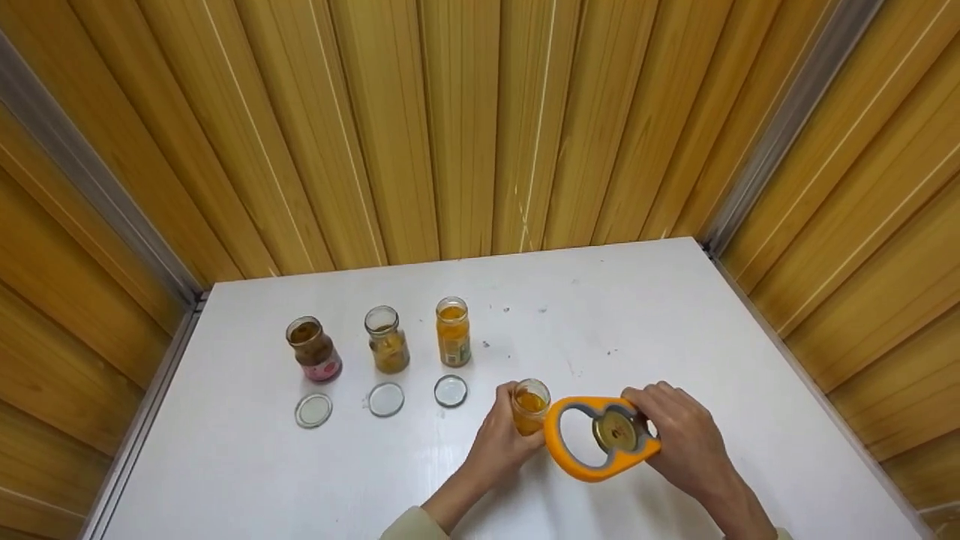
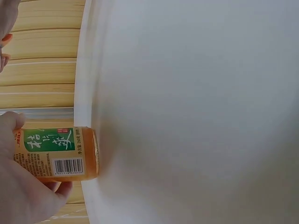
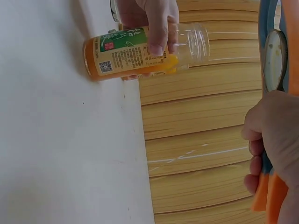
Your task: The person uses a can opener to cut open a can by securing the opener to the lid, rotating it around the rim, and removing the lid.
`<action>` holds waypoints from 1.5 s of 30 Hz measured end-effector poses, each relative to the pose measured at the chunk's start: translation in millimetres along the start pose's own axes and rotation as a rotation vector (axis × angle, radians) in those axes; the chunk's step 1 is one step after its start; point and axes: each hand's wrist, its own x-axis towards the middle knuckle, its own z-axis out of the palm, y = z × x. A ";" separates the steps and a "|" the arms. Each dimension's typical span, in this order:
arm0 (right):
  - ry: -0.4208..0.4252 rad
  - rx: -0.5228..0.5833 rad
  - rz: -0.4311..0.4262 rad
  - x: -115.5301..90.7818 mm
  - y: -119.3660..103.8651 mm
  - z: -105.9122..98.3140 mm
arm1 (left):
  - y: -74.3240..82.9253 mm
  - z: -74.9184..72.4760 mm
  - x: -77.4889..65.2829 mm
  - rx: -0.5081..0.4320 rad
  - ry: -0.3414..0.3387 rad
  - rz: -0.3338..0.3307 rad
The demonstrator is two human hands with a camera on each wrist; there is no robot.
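In the head view, the left hand (image 1: pixel 501 441) grips an uncapped glass jar (image 1: pixel 529 409) of orange contents, standing on the table. Its green and cream label faces the left wrist view, where fingers and thumb wrap the jar's upper part. Held by the right hand (image 1: pixel 684 436) is an orange and grey jar opener (image 1: pixel 576 468), raised just right of the jar's mouth. A gold metal lid (image 1: pixel 615 430) sits within the opener's grey-lined gap. From the right wrist view, the lid's pale inner side (image 3: pixel 274 60) shows, apart from the jar, with fingers curled around the opener's handles.
Three open jars stand further left on the white table (image 1: pixel 600 322): a brown one (image 1: pixel 319 354), a yellowish one (image 1: pixel 389 351) and an orange one (image 1: pixel 454 334). Before each lies a lid: left (image 1: pixel 313 411), middle (image 1: pixel 386 400), right (image 1: pixel 451 391). Wood-patterned walls (image 1: pixel 465 135) enclose the table.
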 end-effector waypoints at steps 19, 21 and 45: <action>-0.012 -0.012 0.045 -5.9 -1.9 -3.4 | -2.8 -1.6 68.1 0.044 0.020 0.020; -0.016 -0.012 0.055 -5.3 -2.5 -3.7 | -5.1 1.4 77.0 0.065 0.053 0.015; -0.007 -0.029 0.050 -3.8 -3.4 -10.0 | -19.8 29.3 126.3 0.209 0.397 -0.027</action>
